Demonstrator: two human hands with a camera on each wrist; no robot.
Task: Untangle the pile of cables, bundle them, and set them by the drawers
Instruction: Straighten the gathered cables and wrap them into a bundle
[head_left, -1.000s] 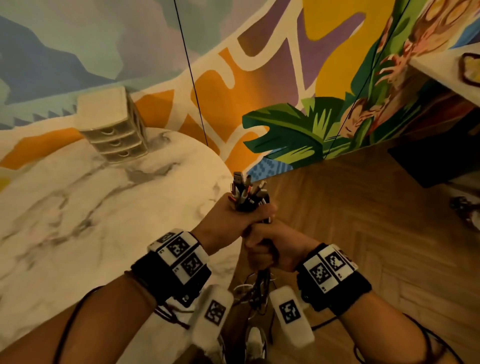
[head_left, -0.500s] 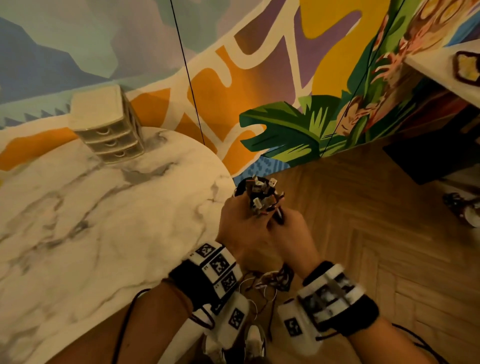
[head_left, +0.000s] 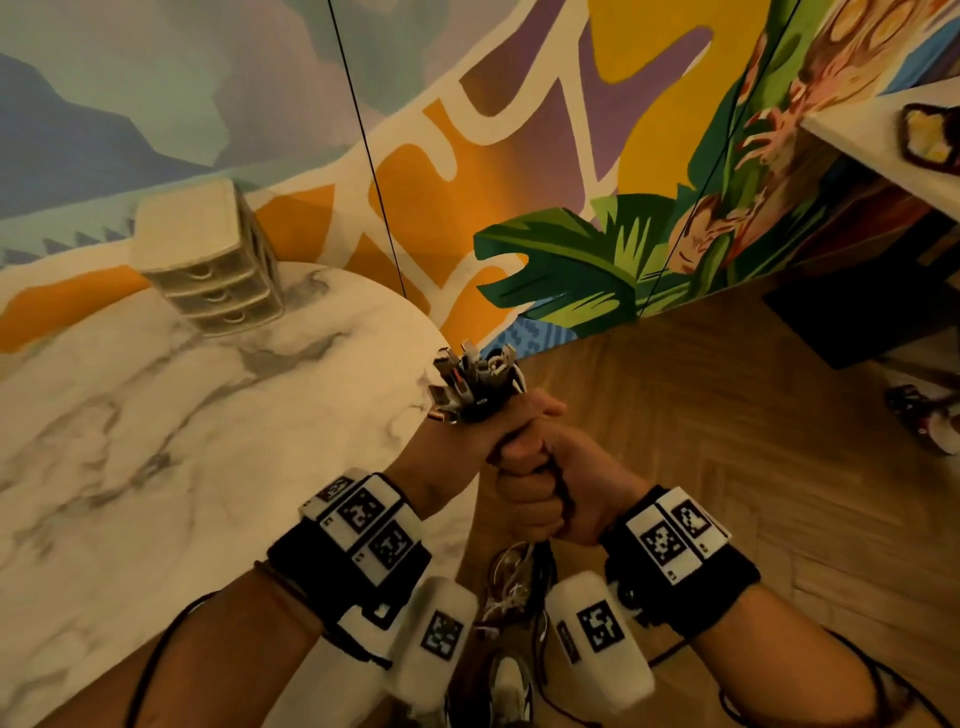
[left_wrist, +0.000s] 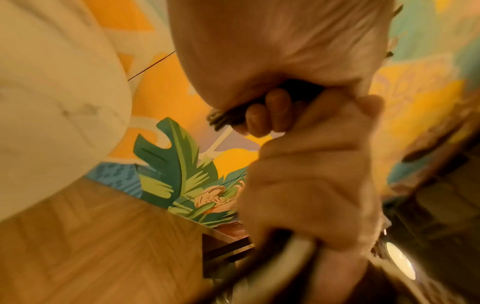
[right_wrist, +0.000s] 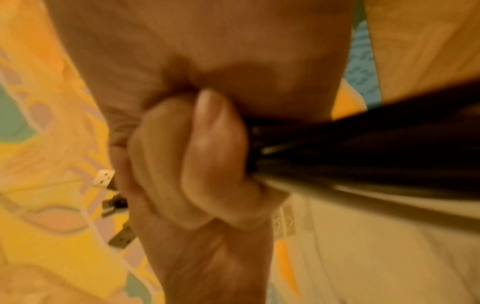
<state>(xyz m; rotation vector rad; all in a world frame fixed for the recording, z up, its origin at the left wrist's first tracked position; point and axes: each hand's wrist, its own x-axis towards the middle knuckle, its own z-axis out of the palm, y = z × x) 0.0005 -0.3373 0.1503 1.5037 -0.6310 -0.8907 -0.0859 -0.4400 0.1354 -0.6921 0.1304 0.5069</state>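
Observation:
A bundle of dark and white cables (head_left: 470, 382) stands upright just past the marble table's right edge, its metal plugs fanning out at the top. My left hand (head_left: 467, 441) grips the bundle right under the plugs. My right hand (head_left: 540, 493) grips it directly below, fist against fist. Loose cable loops (head_left: 511, 571) hang down between my wrists. The left wrist view shows left fingers (left_wrist: 267, 115) curled round the dark strands (left_wrist: 223, 120). In the right wrist view, fingers (right_wrist: 202, 164) wrap the bundle (right_wrist: 363, 144); plugs (right_wrist: 103, 179) poke out. The cream three-drawer unit (head_left: 213, 265) stands at the table's back.
The round marble table (head_left: 156, 467) lies to my left, bare except for the drawers. A painted mural wall (head_left: 519, 156) runs behind it, with two thin black cords hanging down. Wooden floor (head_left: 727, 415) spreads right; a shelf (head_left: 883, 135) and a dark box (head_left: 857, 322) stand far right.
Half a second ago the bundle was tipped toward me with both hands side by side. Now it stands upright again, and my right hand grips it below the left.

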